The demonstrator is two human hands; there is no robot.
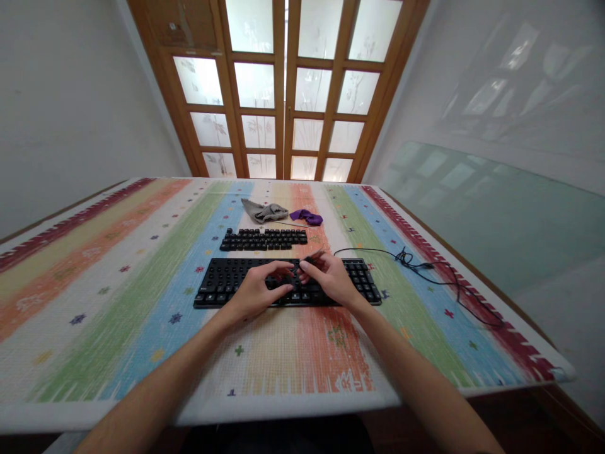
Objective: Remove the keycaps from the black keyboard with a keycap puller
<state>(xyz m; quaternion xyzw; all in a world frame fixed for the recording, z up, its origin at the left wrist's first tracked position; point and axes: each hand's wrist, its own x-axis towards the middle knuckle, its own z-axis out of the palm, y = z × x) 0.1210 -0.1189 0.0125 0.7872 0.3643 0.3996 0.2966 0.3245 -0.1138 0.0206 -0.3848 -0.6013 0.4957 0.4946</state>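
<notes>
A black keyboard [222, 276] lies on the table, with many of its upper-left keys bare of caps. Caps remain along its bottom row and on the number pad. Over the middle of it my left hand [259, 289] is curved, thumb and fingers apart, with nothing visible in its grasp. Close beside, my right hand [331, 277] pinches a small black piece [309, 260]; it looks like a keycap, but the fingers partly cover it. Behind the keyboard, loose black keycaps [265, 239] sit in rows on the cloth.
A grey cloth [267, 212] and a purple cloth [307, 217] lie beyond the keycaps. The keyboard's black cable [416, 263] loops across the right side. A striped tablecloth [155, 302] covers the table. Wooden glazed doors [286, 120] stand behind, with walls on both sides.
</notes>
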